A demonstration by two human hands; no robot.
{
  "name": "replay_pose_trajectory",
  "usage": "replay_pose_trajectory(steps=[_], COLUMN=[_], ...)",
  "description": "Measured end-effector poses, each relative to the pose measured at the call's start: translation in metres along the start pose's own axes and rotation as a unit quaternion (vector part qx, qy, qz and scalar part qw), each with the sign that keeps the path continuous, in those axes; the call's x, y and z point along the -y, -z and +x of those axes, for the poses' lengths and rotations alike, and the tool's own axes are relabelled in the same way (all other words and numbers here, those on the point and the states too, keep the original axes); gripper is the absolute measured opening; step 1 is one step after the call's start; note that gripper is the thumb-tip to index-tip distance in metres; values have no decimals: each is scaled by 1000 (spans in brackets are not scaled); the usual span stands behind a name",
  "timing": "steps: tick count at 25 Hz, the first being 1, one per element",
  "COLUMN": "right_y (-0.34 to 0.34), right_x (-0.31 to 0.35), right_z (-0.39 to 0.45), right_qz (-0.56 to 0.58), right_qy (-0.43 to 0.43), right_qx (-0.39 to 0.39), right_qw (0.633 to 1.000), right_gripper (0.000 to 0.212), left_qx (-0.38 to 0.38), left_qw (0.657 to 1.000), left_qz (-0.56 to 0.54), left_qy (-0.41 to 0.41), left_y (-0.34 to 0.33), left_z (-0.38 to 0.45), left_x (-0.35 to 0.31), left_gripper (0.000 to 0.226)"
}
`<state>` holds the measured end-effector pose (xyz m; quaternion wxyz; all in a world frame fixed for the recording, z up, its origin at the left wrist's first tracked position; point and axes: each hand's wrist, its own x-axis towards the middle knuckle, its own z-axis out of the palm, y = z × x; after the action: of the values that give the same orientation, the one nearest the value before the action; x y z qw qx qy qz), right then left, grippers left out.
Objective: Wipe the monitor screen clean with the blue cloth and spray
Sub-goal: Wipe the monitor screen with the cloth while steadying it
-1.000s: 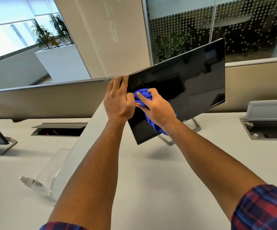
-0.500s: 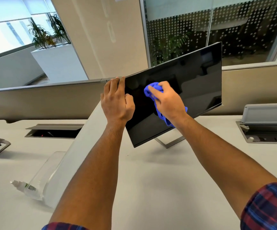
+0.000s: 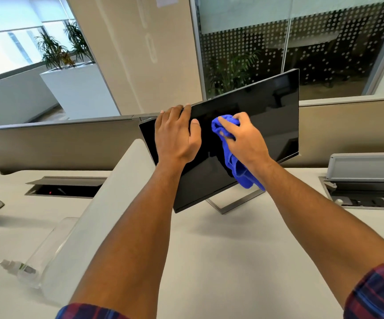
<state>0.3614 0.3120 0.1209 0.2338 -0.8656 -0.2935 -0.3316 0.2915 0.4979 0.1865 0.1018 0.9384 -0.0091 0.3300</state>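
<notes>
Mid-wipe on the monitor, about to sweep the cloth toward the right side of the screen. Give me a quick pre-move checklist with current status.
1. Left hand bracing the monitor at its upper left edge: ok.
2. Blue cloth under the right hand, pressed on the screen: ok.
3. Path to the right across the screen free of obstacles: ok.
4. Stand planted on the desk: cannot tell; only part of it shows, and the panel looks tilted.
5. Spray bottle lying on the desk to the left, not in either hand: ok.
6. Screen clean of smudges: cannot tell; reflections hide the surface.
</notes>
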Motion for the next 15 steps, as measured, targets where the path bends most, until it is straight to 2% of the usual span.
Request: replay_pose_trajectory(steps=[3, 6, 9, 12, 13, 15], right_y=[2, 5, 6, 13, 16, 18], right_x=[-8, -14, -24, -43, -46, -60], right_z=[-3, 2, -2, 1, 1, -3], right_qz=[-34, -14, -49, -27, -30, -72], right_qy=[77, -21, 79, -55, -43, 63], right_qx=[53, -1, 43, -24, -15, 33], right_qw=[995, 1000, 995, 998, 999, 995], right_gripper=[43, 44, 45, 39, 39, 40], left_qx=[57, 95, 91, 84, 82, 77], left_qw=[998, 994, 995, 996, 996, 996], left_qz=[27, 42, 39, 32, 32, 37], left_qy=[-23, -36, -28, -19, -17, -12], left_y=[-7, -13, -16, -13, -13, -13], left_z=[16, 25, 27, 28, 28, 29], left_x=[-17, -29, -35, -38, -40, -45], left_gripper=[64, 67, 66, 65, 63, 56])
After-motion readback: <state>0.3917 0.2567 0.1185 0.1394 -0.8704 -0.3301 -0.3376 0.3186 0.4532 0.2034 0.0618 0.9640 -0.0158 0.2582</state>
